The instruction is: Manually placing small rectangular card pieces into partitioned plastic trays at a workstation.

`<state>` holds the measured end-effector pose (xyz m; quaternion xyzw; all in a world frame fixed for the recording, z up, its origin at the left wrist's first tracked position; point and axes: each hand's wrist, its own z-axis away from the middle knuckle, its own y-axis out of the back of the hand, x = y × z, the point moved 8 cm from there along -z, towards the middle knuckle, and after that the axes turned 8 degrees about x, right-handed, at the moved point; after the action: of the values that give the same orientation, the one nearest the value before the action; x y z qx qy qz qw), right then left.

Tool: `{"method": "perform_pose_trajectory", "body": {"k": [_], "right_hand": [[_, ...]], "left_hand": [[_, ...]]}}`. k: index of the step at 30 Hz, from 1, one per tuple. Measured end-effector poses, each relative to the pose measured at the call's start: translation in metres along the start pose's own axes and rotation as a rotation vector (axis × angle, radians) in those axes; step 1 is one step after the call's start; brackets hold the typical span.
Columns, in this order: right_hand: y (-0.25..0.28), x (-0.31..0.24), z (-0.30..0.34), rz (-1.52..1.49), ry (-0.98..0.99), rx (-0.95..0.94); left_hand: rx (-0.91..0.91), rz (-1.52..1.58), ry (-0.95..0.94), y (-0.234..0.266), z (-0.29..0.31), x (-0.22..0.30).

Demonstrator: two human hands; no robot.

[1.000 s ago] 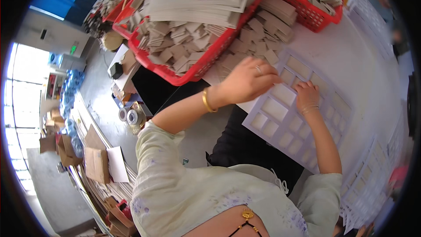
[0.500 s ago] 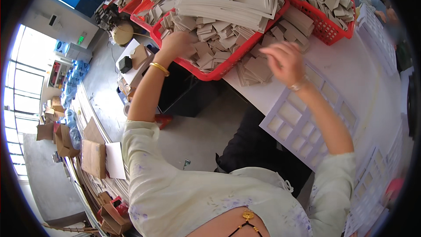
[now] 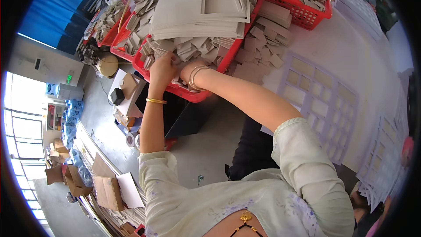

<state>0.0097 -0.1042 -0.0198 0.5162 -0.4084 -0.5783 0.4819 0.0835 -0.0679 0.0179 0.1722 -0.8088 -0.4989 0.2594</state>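
Observation:
Both hands are down in a red plastic basket (image 3: 196, 98) filled with small grey cardboard pieces (image 3: 205, 55). My left hand (image 3: 162, 68), a gold bangle at its wrist, is at the basket's left side, its fingers curled together over the pieces; anything in them is too hidden to name. Close beside it, my right hand (image 3: 189, 71) dips into the same pieces near the front corner. Its fingers are hidden. Large grey board sheets (image 3: 180, 11) lie stacked across the back of the basket, some with cut-out rectangular windows.
Loose cardboard pieces (image 3: 263, 39) lie on the white table (image 3: 302, 39) right of the basket. A white grid frame (image 3: 322, 101) with rectangular openings lies nearer. Another red basket (image 3: 307, 17) stands behind. Cartons (image 3: 107, 193) and water bottles (image 3: 72, 116) stand on the left.
My right hand has swung left from above the table into the basket beside my left hand. My left hand has lowered further among the pieces. The whole view has shifted.

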Motion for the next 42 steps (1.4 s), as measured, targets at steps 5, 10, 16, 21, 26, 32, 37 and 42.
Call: {"method": "perform_pose_trajectory", "body": {"k": [5,10,16,21,26,32,37,42], "right_hand": [[0.016,0.002,0.006,0.049,0.003,0.157],[0.06,0.03,0.045,0.027,0.026,0.665],[0.059,0.139,0.147,-0.884,-0.151,1.282],[0.007,0.213,0.252,-1.078,-0.296,1.364],[-0.042,0.275,0.392,-0.973,-0.709,1.303],[-0.094,0.321,0.5,-0.887,-0.997,1.316],[-0.105,0.322,0.494,-0.861,-0.956,1.06],[-0.097,0.332,0.477,-0.649,-0.984,0.899]], "left_hand": [[0.046,0.048,-0.059,0.011,0.0,0.014],[-0.003,0.295,0.068,0.015,0.002,0.002],[-0.057,0.605,0.053,0.003,0.003,-0.005],[0.03,0.717,0.058,0.004,0.002,-0.011],[0.344,0.591,-0.121,0.036,0.009,0.002],[0.448,0.805,0.019,0.025,0.012,0.077],[0.062,0.962,-0.156,-0.05,0.037,0.244],[-0.439,0.991,-0.205,-0.168,0.057,0.378]]}}
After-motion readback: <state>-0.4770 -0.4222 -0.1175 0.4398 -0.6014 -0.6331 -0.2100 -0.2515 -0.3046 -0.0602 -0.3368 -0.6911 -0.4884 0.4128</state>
